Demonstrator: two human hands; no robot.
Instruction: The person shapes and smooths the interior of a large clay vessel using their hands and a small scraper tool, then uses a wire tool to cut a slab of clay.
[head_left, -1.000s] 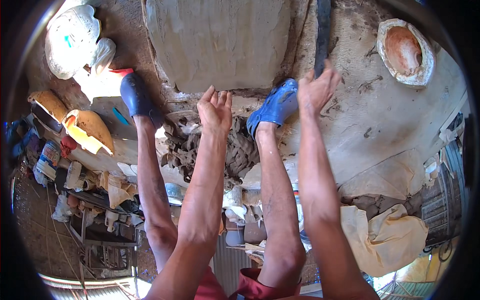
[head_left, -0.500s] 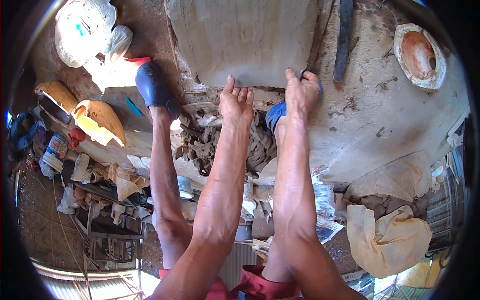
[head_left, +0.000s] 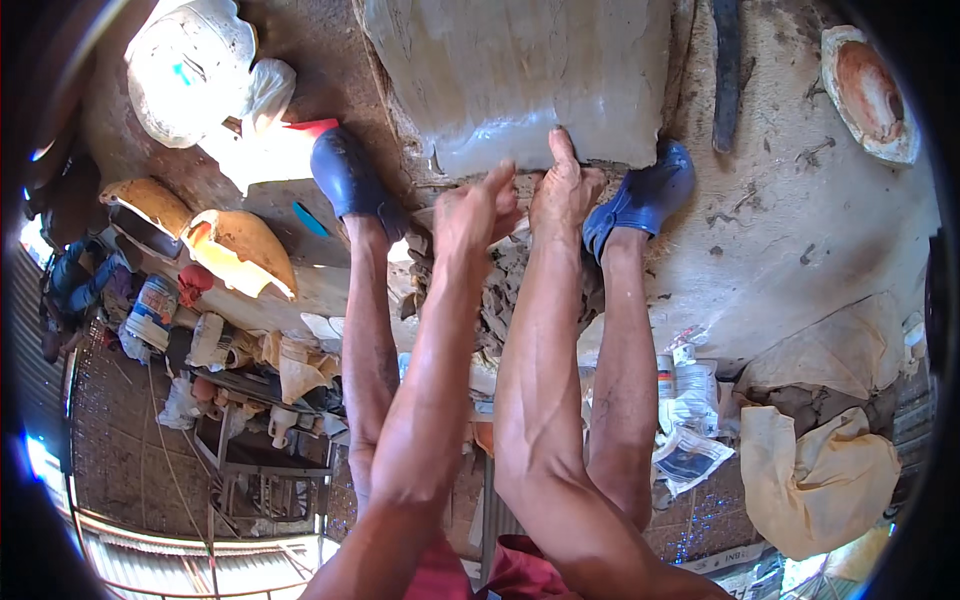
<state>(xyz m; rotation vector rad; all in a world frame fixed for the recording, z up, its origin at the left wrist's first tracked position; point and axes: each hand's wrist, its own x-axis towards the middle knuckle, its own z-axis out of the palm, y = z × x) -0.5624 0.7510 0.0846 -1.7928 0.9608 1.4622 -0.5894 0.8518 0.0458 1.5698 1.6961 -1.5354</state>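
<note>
Both hands have come together at the near edge of the grey clay slab (head_left: 520,75). The right hand (head_left: 562,185) presses flat, fingers spread; the left hand (head_left: 470,212) hovers half-curled, holding nothing.

You are standing with a shoe (head_left: 348,178) left and a shoe (head_left: 640,200) right of the rubble pile (head_left: 500,290). The slab (head_left: 520,75) is lying beyond it, your hands (head_left: 565,185) touching its near edge.

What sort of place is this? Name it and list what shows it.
Probably a pottery or clay workshop: both hands press a big grey clay slab, broken clay lumps lie beneath, and a clay-caked round dish sits on the dusty floor.
</note>
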